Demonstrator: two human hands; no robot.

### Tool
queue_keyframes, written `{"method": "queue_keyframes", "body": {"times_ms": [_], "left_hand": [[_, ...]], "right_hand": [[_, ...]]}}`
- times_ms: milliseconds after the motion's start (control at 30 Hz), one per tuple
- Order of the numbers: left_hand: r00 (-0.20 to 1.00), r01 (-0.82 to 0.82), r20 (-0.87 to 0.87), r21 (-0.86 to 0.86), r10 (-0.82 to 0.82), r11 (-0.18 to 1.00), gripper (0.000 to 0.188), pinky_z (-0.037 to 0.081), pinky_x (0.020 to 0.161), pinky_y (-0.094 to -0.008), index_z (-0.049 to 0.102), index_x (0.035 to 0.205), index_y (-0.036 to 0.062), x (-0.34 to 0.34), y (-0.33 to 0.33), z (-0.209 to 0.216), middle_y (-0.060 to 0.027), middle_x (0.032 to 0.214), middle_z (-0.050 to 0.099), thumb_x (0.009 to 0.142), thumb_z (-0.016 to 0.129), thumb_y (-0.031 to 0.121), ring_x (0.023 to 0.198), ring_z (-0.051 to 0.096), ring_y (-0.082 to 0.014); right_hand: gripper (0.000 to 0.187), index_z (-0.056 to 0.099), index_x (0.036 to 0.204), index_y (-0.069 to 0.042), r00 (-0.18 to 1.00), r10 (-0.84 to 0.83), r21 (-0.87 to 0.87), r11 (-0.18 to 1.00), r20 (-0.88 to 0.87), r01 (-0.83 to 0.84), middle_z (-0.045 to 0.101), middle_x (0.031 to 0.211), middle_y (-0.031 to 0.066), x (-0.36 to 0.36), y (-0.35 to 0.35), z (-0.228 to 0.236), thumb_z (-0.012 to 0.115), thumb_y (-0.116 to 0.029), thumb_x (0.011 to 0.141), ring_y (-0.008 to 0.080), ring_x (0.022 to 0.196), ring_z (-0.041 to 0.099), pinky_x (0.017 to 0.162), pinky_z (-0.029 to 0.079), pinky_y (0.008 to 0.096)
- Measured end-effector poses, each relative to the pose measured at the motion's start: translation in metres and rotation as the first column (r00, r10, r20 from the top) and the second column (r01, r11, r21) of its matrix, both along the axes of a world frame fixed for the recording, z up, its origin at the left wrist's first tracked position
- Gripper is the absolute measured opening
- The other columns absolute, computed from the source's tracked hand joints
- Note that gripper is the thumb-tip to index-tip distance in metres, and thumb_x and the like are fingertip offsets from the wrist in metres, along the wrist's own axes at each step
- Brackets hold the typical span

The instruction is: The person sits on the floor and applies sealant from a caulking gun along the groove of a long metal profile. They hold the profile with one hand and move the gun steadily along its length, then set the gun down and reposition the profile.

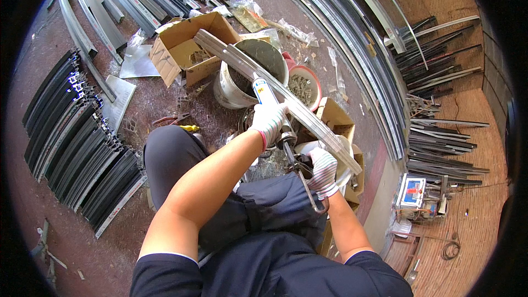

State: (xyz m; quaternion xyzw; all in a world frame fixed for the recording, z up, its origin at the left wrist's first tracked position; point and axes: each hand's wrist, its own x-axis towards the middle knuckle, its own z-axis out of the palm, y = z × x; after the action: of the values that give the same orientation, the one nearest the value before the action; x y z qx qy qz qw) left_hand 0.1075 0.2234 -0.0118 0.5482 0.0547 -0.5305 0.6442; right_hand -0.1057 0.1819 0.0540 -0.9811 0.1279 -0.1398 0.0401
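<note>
A caulking gun with a white and blue sealant cartridge slants across my lap, its nozzle end pointing away from me. My left hand, in a striped work glove, is wrapped round the cartridge. Closed on the gun's handle is my gloved right hand, with the bent rod end sticking out toward me. Just beyond the hands, several pale metal strips lie side by side across a white bucket. The cartridge's tip is hidden against the strips.
A cardboard box stands beside the white bucket, and a red-rimmed bucket holds small metal pieces. Pliers lie on the floor at left. Stacked dark profiles fill the left; long bars run along the right.
</note>
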Motion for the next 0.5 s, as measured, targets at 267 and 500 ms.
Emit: {"method": "queue_keyframes", "body": {"times_ms": [267,500], "left_hand": [[0.998,-0.045,0.031,-0.011,0.046,0.999,0.048,0.055,0.056,-0.0411,0.059,0.111,-0.0072,-0.019,-0.003,0.005,-0.0138,0.087,0.066,0.076,0.078,0.019,0.065,0.065,-0.0241],[0.995,-0.071,0.071,0.009,0.070,0.997,0.045,0.054,0.056,-0.0422,0.059,0.109,-0.0064,-0.034,-0.019,-0.017,-0.0119,0.085,0.065,0.076,0.079,0.017,0.063,0.064,-0.0241]], "right_hand": [[0.040,0.062,0.082,-0.007,1.000,-0.010,-0.038,0.999,0.018,0.011,0.058,0.072,0.0147,-0.020,-0.002,-0.004,0.085,-0.034,0.066,0.0371,0.064,0.060,0.060,0.049,0.0445],[0.039,0.060,0.078,-0.008,0.999,-0.018,-0.045,0.999,0.032,0.020,0.057,0.070,0.0148,-0.031,-0.003,-0.004,0.085,-0.036,0.068,0.0378,0.063,0.059,0.059,0.049,0.0449]]}}
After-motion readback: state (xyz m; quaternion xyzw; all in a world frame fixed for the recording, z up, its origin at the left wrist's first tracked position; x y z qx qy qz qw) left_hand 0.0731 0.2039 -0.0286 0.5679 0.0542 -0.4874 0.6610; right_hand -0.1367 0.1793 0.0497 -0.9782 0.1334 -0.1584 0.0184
